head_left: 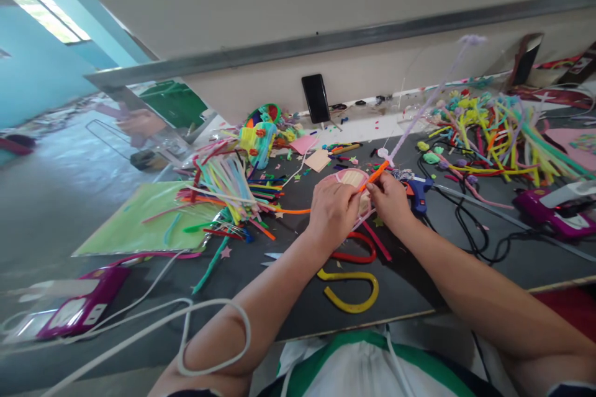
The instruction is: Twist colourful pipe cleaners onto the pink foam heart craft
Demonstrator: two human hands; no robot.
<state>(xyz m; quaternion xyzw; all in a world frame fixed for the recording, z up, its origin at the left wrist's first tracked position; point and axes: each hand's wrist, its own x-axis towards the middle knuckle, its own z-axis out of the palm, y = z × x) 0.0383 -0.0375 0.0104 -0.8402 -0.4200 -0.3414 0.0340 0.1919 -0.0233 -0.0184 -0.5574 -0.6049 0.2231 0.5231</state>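
Note:
Both hands are closed on an orange pipe cleaner (375, 175) near the middle of the table. My left hand (331, 208) pinches it, and its loose orange tail runs out to the left. My right hand (390, 197) grips it close to its upper right end. There it meets a long lilac pipe cleaner (426, 107), which slants up to a fluffy tip. Beneath the hands lies a pink-rimmed piece with pale slats (352, 178), partly covered. Scissors with one red and one yellow handle (357, 307) lie nearer my body, their blades partly hidden by my left forearm.
Bundled pipe cleaners (228, 183) lie left, beside a green sheet (125, 220); another tangled pile (488, 136) is right. A blue glue gun (420, 193) with black cables lies by my right hand. Purple power strips (86, 304) stand at both sides. A phone (315, 98) leans behind.

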